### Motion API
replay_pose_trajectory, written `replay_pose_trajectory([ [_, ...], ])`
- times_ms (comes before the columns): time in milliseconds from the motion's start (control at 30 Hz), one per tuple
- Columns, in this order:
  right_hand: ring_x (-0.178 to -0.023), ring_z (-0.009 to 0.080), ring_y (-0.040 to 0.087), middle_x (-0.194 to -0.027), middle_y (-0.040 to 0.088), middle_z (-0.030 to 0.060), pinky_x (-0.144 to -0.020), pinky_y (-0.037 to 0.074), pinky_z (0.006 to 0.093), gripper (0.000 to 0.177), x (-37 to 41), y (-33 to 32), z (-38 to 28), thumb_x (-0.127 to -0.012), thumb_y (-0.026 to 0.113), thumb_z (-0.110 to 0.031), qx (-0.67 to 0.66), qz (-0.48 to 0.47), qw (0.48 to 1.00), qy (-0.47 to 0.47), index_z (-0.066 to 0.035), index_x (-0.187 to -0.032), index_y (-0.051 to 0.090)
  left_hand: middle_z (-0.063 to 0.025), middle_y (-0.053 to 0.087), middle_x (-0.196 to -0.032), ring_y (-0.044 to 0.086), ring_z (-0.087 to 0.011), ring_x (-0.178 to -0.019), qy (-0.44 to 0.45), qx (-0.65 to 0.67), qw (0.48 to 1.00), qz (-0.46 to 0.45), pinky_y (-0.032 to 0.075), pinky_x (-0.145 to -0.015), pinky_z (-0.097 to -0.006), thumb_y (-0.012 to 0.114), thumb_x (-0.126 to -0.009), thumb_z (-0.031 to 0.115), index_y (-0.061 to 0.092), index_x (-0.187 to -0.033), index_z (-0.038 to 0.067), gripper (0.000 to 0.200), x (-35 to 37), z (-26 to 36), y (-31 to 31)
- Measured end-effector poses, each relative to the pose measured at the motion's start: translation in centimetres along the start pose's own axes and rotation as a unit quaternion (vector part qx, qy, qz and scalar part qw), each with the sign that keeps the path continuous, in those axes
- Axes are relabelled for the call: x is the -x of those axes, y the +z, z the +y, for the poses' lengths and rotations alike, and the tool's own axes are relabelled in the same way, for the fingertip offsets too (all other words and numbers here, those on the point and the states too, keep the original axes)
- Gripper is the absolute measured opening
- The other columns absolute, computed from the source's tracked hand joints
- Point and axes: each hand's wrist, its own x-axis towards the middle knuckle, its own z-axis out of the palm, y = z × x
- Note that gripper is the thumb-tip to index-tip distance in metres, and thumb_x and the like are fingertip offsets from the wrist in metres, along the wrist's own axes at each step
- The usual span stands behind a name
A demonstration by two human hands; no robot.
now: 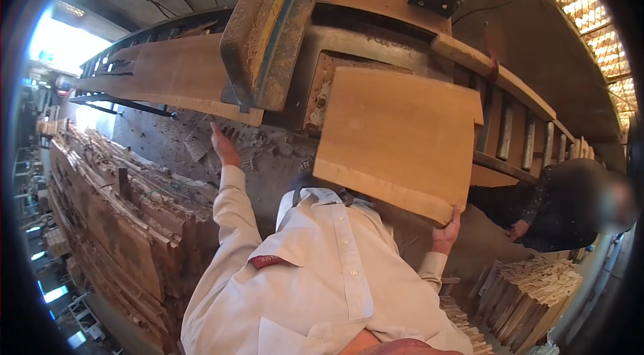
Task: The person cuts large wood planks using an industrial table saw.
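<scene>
A thick, wide wooden board [399, 137] lies over the machine table, its near end jutting out toward my body. My right hand [448, 231] grips the near right corner of that board, fingers at its edge. My left hand [225, 148] is off to the left, holding nothing, with fingers stretched out below the end of a long plank [168, 77]. Between plank and board stands the machine's upright, dust-covered metal guard [258, 26].
A roller conveyor [528, 137] runs off to the right, with a narrow wood strip [493, 70] along it. A co-worker in dark clothes [560, 201] bends beside it. Stacked rough timber [127, 221] stands at left, cut wood pieces [530, 294] at lower right.
</scene>
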Motion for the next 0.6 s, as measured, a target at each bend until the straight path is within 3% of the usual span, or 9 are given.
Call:
replay_pose_trajectory([
  [233,-0.12,0.0293,0.064,-0.135,0.065,0.0109,-0.101,0.052,0.044,0.052,4.1,1.4,-7.4,-0.099,0.067,-0.035,0.119,0.125,0.984,-0.044,-0.004,-0.139,0.057,-0.0197,0.059,-0.124,0.062,-0.0253,-0.108,0.082,-0.062,0.991,0.08,0.052,-0.09,-0.0396,0.064,-0.099,0.05,0.048,-0.128,-0.009,0.067,-2.9,-0.8,6.5],
  [400,-0.118,0.0296,0.065,-0.133,0.065,0.0119,-0.099,0.052,0.0433,0.054,6.2,5.5,-9.2,-0.099,0.065,-0.039,0.22,0.156,0.957,-0.111,-0.004,-0.139,0.057,-0.024,0.059,-0.127,0.061,-0.029,-0.113,0.101,-0.079,0.985,0.116,0.049,-0.097,-0.0392,0.06,-0.1,0.051,0.043,-0.137,-0.011,0.074,-5.7,-2.3,5.7],
  [467,-0.116,0.03,0.065,-0.133,0.066,0.0129,-0.096,0.053,0.0438,0.056,6.6,6.0,-10.2,-0.097,0.068,-0.041,0.22,0.128,0.959,-0.126,-0.005,-0.139,0.058,-0.0221,0.062,-0.123,0.063,-0.0279,-0.108,0.11,-0.066,0.987,0.099,0.052,-0.09,-0.0402,0.06,-0.101,0.048,0.05,-0.131,-0.01,0.067,-6.3,-2.3,5.9],
  [500,-0.115,0.0271,0.066,-0.131,0.065,0.011,-0.097,0.053,0.0401,0.051,6.4,5.7,-10.6,-0.102,0.061,-0.037,0.196,0.108,0.967,-0.125,-0.003,-0.139,0.058,-0.0212,0.064,-0.121,0.064,-0.0273,-0.105,0.107,-0.049,0.99,0.081,0.053,-0.086,-0.0406,0.06,-0.101,0.047,0.054,-0.128,-0.01,0.064,-6.7,-2.2,5.7],
  [600,-0.112,0.0248,0.068,-0.128,0.068,0.0113,-0.095,0.055,0.038,0.047,8.1,8.7,-10.0,-0.102,0.061,-0.033,0.202,0.12,0.956,-0.173,0.003,-0.133,0.061,-0.0184,0.068,-0.115,0.067,-0.0257,-0.097,0.076,0.025,0.997,-0.003,0.058,-0.075,-0.042,0.06,-0.102,0.043,0.064,-0.12,-0.01,0.055,-10.0,-2.2,4.9],
])
